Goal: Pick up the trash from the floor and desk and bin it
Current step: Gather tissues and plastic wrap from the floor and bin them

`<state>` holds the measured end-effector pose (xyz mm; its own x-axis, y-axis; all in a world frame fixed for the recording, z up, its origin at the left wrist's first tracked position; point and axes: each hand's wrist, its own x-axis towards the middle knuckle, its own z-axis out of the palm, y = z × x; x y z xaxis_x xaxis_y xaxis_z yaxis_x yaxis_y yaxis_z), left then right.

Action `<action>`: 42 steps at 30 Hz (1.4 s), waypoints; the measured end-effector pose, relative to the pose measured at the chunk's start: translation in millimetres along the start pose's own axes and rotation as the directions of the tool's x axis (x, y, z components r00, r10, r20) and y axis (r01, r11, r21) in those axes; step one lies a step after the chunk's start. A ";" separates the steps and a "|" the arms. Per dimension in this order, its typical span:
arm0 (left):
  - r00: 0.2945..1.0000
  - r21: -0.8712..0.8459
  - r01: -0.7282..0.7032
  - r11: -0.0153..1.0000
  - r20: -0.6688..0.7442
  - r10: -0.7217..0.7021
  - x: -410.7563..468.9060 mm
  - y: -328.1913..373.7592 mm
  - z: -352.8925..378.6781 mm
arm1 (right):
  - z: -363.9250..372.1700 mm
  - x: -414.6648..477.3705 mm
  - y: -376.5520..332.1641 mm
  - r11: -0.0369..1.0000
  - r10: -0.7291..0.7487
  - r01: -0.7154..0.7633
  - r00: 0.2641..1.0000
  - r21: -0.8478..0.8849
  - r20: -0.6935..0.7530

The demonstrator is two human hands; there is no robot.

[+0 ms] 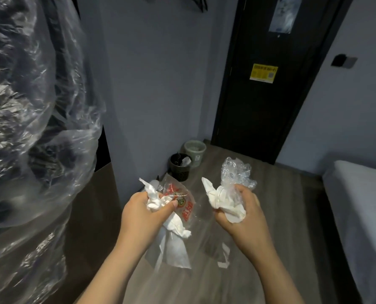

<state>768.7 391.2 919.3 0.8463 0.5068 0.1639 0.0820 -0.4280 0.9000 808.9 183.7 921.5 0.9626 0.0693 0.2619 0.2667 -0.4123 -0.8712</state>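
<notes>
My left hand (142,212) grips a bundle of trash: crumpled white tissues (155,199) and a clear plastic wrapper with a red and green print (183,204), whose lower part hangs below the fist. My right hand (240,212) grips a wad of white tissue (222,201) together with crumpled clear plastic (236,172) that sticks up above the fingers. Both hands are held over the floor. Ahead, by the wall, stand a black bin (179,166) with something white inside and a pale green bin (194,152) behind it.
A dark door (263,102) with a yellow sticker (263,73) closes the far end. A white bed (362,205) runs along the right. Large clear plastic sheeting (29,128) hangs over dark items on the left. Wood-look floor (281,194) lies between.
</notes>
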 end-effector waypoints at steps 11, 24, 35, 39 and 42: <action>1.000 0.049 -0.016 0.999 -0.023 0.017 170.3 41.1 117.2 | -11.1 210.4 58.4 1.000 0.006 -0.007 1.000 0.028 0.028; 0.997 0.026 0.039 0.999 0.059 -0.041 361.8 21.5 225.2 | 20.8 402.8 129.4 0.999 0.043 -0.043 0.997 -0.005 0.066; 0.994 0.105 0.078 0.991 0.066 -0.085 568.1 -4.4 271.4 | 83.4 595.2 164.0 0.989 0.082 -0.070 0.993 -0.133 0.087; 0.991 0.090 0.111 0.990 0.064 -0.116 609.9 -10.3 293.8 | 94.9 643.0 185.4 0.987 0.119 -0.105 0.986 -0.118 0.114; 0.988 0.077 0.147 0.986 0.043 -0.151 654.2 -20.6 322.1 | 108.4 696.2 209.8 0.987 0.131 -0.117 0.981 -0.106 0.143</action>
<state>1490.2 490.5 878.0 0.8463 0.5327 0.0084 0.2462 -0.4051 0.8805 1540.1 243.9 876.0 0.9861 0.1436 0.0833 0.1460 -0.5116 -0.8468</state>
